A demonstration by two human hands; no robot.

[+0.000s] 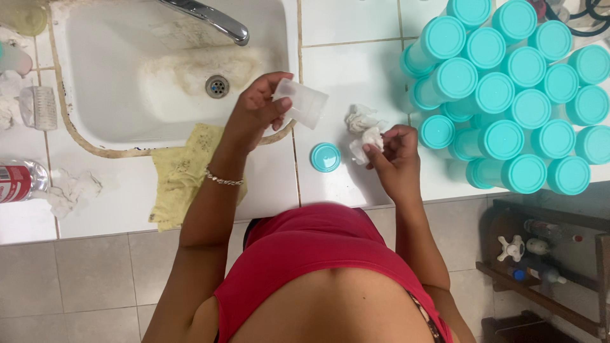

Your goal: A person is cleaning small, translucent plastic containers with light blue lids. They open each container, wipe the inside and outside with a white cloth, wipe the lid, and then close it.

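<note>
The right hand [395,152] reaches forward from a bent elbow over the white tiled counter [337,70], fingers curled in and pinching a crumpled white tissue [367,141] between thumb and fingertips. A second wad of tissue [360,117] lies on the tiles just beyond that pinch. Just to the left of the pinched tissue, a turquoise lid [325,157] rests flat on the counter, apart from both hands.

The left hand [257,108] is raised at the end of a nearly straight forearm with a thin bracelet [223,181] at the wrist. Its fingers wrap round the closed end of a clear plastic jar [300,101], held tilted, open mouth pointing toward the right hand. Under this forearm a yellow cloth [178,178] drapes over the edge of the sink [127,82].

Beyond the left grip lie the sink basin, its drain [216,86], and the metal tap [210,18]. Far to the right of the right hand stands a dense cluster of jars with turquoise lids [515,95], the nearest just beside the fingers. Well off to the left of both grips lies a plastic bottle [22,181] on the counter.
</note>
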